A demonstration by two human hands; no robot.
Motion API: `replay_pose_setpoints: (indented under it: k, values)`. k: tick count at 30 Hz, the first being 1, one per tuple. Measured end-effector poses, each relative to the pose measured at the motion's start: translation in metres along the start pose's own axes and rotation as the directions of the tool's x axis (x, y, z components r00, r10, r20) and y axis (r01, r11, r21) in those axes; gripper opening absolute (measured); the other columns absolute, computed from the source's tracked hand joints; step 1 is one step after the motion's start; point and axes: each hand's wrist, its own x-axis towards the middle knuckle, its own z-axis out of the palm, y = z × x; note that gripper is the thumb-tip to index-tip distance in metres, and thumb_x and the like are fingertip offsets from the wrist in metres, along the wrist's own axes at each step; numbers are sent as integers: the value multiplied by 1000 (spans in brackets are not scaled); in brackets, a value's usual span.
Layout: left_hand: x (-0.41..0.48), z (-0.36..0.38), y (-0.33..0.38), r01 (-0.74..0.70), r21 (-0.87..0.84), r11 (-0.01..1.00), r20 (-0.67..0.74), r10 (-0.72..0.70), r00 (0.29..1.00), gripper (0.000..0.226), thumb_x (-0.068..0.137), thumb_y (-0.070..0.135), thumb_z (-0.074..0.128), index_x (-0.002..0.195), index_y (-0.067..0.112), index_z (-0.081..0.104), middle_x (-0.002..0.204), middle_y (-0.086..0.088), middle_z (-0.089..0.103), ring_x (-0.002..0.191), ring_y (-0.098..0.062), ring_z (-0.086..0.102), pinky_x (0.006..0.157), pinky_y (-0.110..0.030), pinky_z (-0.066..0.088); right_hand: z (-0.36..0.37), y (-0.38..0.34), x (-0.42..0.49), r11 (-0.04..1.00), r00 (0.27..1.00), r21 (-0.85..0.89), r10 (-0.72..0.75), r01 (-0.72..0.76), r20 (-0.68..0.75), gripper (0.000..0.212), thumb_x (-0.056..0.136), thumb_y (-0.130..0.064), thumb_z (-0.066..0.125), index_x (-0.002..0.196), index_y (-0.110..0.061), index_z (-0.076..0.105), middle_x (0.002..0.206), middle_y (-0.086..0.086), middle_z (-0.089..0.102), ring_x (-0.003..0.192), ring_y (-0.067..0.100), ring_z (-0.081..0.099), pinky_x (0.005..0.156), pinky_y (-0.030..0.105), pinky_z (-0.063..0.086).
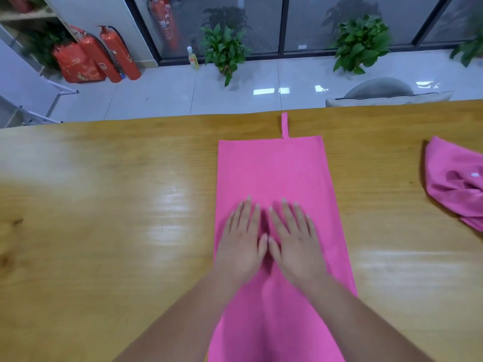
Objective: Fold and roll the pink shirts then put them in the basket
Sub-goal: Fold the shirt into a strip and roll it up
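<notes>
A pink shirt [274, 168] lies folded into a long narrow strip down the middle of the wooden table [104, 205], with a small loop sticking out at its far end. My left hand [241, 241] and my right hand [294, 239] press flat on the strip side by side, fingers straight, thumbs almost touching. A second pink shirt [454, 181] lies crumpled at the table's right edge, partly cut off by the frame. No basket is in view.
Beyond the table's far edge is a white tiled floor with potted plants [224, 48], red fire extinguishers [117, 53] and a grey chair [381, 90]. Bare wood shows on both sides of the strip.
</notes>
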Motion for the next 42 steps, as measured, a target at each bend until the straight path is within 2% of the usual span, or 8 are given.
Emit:
replay_pose_setpoints:
  k: [5, 14, 17, 20, 25, 29, 36, 42]
  values:
    - [-88, 15, -30, -69, 94, 993, 86, 61, 994, 79, 108, 61, 34, 169, 23, 3, 177, -2, -9, 163, -24, -10, 131, -49, 12, 15, 39, -81, 995, 996, -60, 81, -79, 39, 77, 104, -66, 38, 168, -37, 8, 177, -3, -7, 163, 25, -7, 130, 54, 16]
    - [39, -14, -49, -35, 259, 965, 152, -5, 988, 80, 105, 62, 22, 169, 17, 6, 176, -12, -3, 163, -31, -7, 130, -53, 5, -9, 60, 38, 985, 989, -123, 132, -123, 67, 76, 101, -69, 13, 168, -36, 3, 177, 0, -11, 163, 29, -11, 131, 54, 6]
    - [37, -16, -17, -31, 181, 983, 77, 17, 997, 79, 103, 57, 26, 169, 15, 13, 176, -14, 3, 163, -33, -2, 131, -53, 6, -12, 29, 34, 994, 996, -69, 83, -82, 15, 71, 105, -64, 18, 168, -36, 2, 177, 0, -8, 163, 30, -9, 130, 58, 10]
    - [-26, 6, 5, -64, 45, 997, 68, 60, 996, 77, 107, 57, 32, 170, 21, 5, 177, -5, -6, 163, -23, -11, 131, -48, 7, 6, 13, -26, 999, 999, -20, -30, 31, 30, 70, 107, -60, 28, 169, -36, 5, 177, -4, -7, 163, 25, -10, 129, 56, 16]
    - [-104, 23, -18, 2, 101, 995, 73, -10, 997, 82, 107, 64, 34, 169, 21, 3, 177, -4, -8, 163, -25, -8, 128, -49, 8, 18, 44, -96, 996, 996, -20, 91, -91, 6, 79, 103, -63, 43, 169, -34, 11, 177, -2, -3, 164, 25, -4, 129, 55, 17]
    - [-61, 16, -24, 0, 137, 991, 113, -15, 993, 81, 106, 64, 29, 169, 23, 0, 177, -4, -10, 162, -25, -13, 131, -53, 8, 14, 51, -57, 995, 996, -63, 85, -82, 36, 78, 104, -66, 34, 168, -35, 2, 177, -3, -10, 163, 24, -11, 131, 53, 13]
    - [45, -11, -29, 67, 209, 976, 143, -99, 985, 81, 104, 61, 27, 169, 17, 6, 177, -12, -3, 163, -31, -8, 130, -54, 3, -11, 56, 44, 988, 990, -85, 133, -129, 44, 75, 101, -64, 16, 169, -32, 7, 177, 2, -6, 163, 30, -7, 131, 54, 7]
    - [-67, 20, 1, -61, 83, 995, 91, 54, 994, 79, 107, 61, 31, 170, 22, 3, 177, -1, -8, 162, -20, -13, 132, -47, 7, 21, 14, -58, 999, 1000, -49, 9, -8, 15, 72, 108, -63, 24, 168, -34, -1, 176, -4, -13, 162, 22, -14, 131, 52, 9]
